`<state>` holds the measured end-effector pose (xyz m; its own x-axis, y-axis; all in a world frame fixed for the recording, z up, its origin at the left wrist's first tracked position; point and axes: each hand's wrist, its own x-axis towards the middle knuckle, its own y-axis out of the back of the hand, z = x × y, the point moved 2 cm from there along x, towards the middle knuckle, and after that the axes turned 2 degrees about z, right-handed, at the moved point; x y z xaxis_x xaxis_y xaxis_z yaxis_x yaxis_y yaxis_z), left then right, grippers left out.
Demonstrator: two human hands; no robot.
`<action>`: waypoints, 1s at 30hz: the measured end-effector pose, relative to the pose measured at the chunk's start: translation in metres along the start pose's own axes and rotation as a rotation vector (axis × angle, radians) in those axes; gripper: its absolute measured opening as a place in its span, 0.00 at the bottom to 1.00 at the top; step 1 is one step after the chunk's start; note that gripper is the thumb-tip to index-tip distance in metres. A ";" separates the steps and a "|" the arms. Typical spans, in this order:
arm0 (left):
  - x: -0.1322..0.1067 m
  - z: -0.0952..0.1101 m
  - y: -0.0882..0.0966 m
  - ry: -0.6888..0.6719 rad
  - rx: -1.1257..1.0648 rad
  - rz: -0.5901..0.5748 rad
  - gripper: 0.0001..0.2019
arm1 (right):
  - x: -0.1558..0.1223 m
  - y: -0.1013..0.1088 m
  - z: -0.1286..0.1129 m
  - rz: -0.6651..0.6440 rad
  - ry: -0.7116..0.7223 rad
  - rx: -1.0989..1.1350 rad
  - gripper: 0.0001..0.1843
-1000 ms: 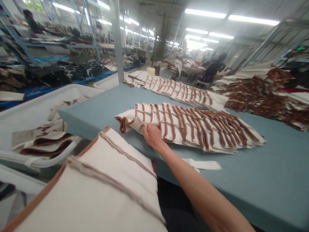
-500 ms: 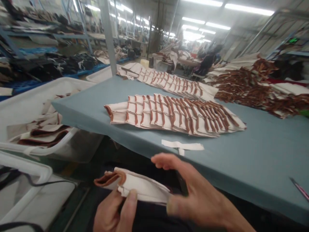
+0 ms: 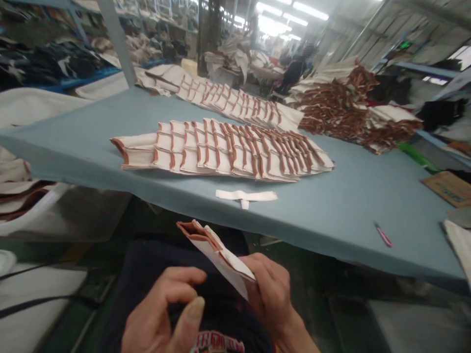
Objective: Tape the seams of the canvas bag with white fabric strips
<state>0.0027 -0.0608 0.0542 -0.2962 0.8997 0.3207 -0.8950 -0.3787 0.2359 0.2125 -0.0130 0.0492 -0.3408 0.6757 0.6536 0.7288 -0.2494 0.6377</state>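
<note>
My right hand (image 3: 270, 289) grips one end of a folded cream fabric piece (image 3: 228, 262) with brown edging, held tilted in front of the table's edge. The brown-edged end points up and to the left, away from that hand. To the left of the piece is my left hand (image 3: 165, 311), its thumb and fingers apart with nothing between them. On the blue-grey table (image 3: 368, 201) lies an overlapping row of similar cream pieces with brown edges (image 3: 224, 149). Between this row and the near edge rests a white fabric strip (image 3: 246, 196) with a short tail.
Behind is a second row of pieces (image 3: 235, 103), with a tall brown-and-cream stack (image 3: 338, 103) to its right. A pink pen-like tool (image 3: 383, 235) and a cardboard piece (image 3: 449, 189) lie at the right. White bins (image 3: 91, 211) stand left. A person (image 3: 294, 73) is far back.
My left hand has let go of the fabric piece, and my right hand has closed on its other end. The view has shifted to the right and downward.
</note>
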 end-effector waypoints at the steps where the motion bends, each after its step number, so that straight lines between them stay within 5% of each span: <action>1: 0.003 -0.008 0.006 0.006 0.062 0.035 0.05 | -0.004 0.005 0.002 -0.011 0.001 -0.005 0.16; 6: 0.011 -0.053 0.011 0.128 0.298 -0.154 0.19 | -0.022 0.018 0.005 -0.030 -0.025 -0.013 0.22; 9: 0.005 -0.058 0.006 0.188 0.292 -0.273 0.18 | -0.027 0.019 -0.001 -0.034 -0.027 0.001 0.22; 20: 0.020 0.008 0.013 0.184 0.050 -0.525 0.12 | -0.003 0.003 -0.009 -0.216 -0.064 0.199 0.32; 25: 0.031 0.013 0.014 0.214 0.024 -0.529 0.12 | 0.003 -0.009 -0.024 -0.258 -0.451 0.485 0.18; 30: 0.028 0.013 0.022 0.193 0.008 -0.536 0.12 | 0.020 -0.017 -0.035 -0.530 -0.897 0.892 0.19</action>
<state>-0.0212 -0.0469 0.0801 0.1421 0.9897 -0.0186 -0.9348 0.1404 0.3263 0.1727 -0.0195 0.0654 -0.4465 0.8476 -0.2866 0.8806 0.4731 0.0275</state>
